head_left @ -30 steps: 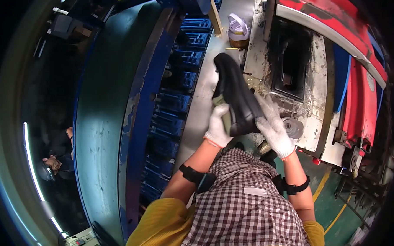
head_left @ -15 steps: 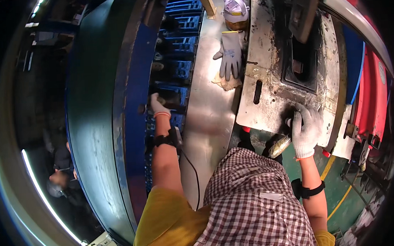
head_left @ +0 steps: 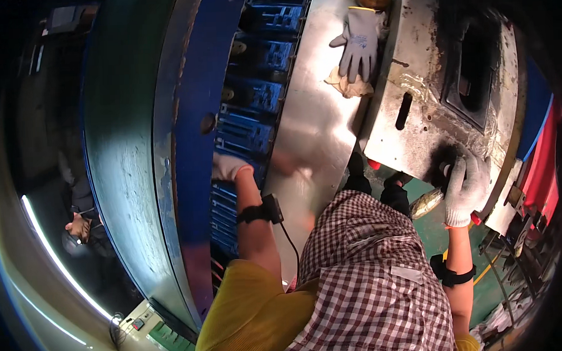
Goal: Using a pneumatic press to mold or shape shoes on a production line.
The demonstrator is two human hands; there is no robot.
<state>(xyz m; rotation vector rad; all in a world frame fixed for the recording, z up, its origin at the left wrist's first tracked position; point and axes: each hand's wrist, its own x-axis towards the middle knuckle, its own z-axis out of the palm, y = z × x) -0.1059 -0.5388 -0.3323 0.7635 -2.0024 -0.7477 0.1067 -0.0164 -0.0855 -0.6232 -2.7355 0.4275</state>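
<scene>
While the person leaned over the machine, the left hand, in a pale work glove, was pressed against the dark blue ribbed metal racks beside the wide blue curved steel band. Its fingers curled at the edge of the racks; whether they gripped anything I could not tell. A black wrist strap with a small black box sat on that forearm, a thin cable trailing from it.

Over on the other side, the right hand, also in a pale glove, was clamped around a dark blackened knob at the near corner of the grey scorched metal press plate. The fingers wrapped over it, thumb side toward the plate. Just below that hand lay a shiny brass-coloured cylinder, close beside the wrist.

Up top, a spare grey knitted glove lay flat, fingers pointing down, across the seam between the press plate and the shiny steel desk. Touching its fingertips sat a crumpled tan rag. A dark rectangular opening gaped in the plate, well apart from both hands.

Lower down, the checked cloth and yellow sleeve filled the foreground. Far left, another person stood in shadow.
</scene>
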